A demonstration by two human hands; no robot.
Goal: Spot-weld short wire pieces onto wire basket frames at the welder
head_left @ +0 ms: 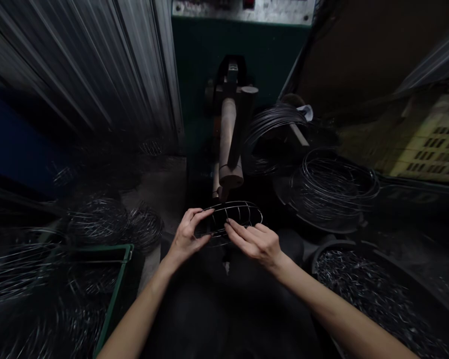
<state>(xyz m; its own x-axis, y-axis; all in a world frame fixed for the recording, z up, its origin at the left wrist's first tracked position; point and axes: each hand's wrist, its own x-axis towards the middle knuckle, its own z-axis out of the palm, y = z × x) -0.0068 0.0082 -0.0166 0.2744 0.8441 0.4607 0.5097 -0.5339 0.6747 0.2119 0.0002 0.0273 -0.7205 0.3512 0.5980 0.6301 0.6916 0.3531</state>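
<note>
An oval wire frame with thin crosswise wires is held just below the tip of a spot-welder-like machine arm. My left hand grips its left end, with the fingers over the upper wire and the thumb underneath. My right hand reaches in from the right. Its thumb and fingers are pinched together at the frame's near middle, touching the wires. Anything small between those fingertips is too dark to make out.
A black tub of short metal pieces stands at the right. Behind it lie a tray of looped wires and a wire coil. A green crate stands left, near wire heaps. A yellow crate is far right.
</note>
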